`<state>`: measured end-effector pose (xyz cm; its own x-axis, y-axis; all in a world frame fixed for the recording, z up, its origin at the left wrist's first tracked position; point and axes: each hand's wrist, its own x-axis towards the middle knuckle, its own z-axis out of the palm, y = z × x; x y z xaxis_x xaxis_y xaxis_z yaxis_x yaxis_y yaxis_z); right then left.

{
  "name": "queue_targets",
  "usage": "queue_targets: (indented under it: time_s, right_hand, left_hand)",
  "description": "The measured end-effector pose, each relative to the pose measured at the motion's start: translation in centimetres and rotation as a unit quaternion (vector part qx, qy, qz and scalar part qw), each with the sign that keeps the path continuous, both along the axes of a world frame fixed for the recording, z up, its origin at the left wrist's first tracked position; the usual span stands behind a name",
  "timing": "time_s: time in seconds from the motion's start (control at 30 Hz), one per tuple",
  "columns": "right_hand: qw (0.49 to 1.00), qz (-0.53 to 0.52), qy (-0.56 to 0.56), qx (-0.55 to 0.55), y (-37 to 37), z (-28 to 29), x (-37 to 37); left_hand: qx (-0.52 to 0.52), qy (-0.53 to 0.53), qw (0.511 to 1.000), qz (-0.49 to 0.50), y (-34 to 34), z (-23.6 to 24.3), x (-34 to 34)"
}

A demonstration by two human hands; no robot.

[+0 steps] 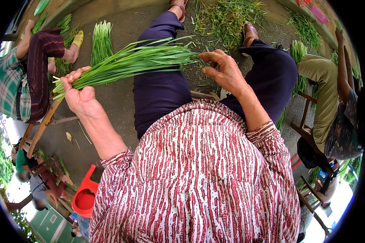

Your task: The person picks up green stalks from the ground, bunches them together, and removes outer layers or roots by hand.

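Observation:
My left hand [81, 91] is closed around the pale stem ends of a bunch of green garlic chives [138, 60]. The bunch lies sideways above my left thigh, its long leaves fanning out to the right. Just beyond the leaf tips is my right hand [227, 75], fingers bent, with a gap between thumb and forefinger. I see nothing held in it. Whether the forefinger touches the outermost tips, I cannot tell.
Another chive bunch [101, 42] lies on the ground beyond mine. A heap of loose trimmings [227, 22] spreads between my feet. People sit close by on both sides, one on a wooden stool [44, 125]. A red plastic chair [85, 194] stands at my lower left.

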<state>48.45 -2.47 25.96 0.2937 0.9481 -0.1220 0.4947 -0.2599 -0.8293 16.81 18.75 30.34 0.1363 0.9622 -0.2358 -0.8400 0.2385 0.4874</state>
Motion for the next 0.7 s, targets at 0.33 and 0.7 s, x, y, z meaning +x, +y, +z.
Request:
queue_targets:
  time_s: [0.33, 0.7]
  right_hand:
    - [0.998, 0.039, -0.032, 0.042, 0.8, -0.4, -0.6]
    - [0.995, 0.090, 0.049, -0.001, 0.4, -0.6, -1.1]
  left_hand:
    - [-0.012, 0.010, 1.000, 0.001, -0.4, 0.3, 0.4]
    - [-0.016, -0.001, 1.000, -0.001, 0.2, -0.6, -0.6]
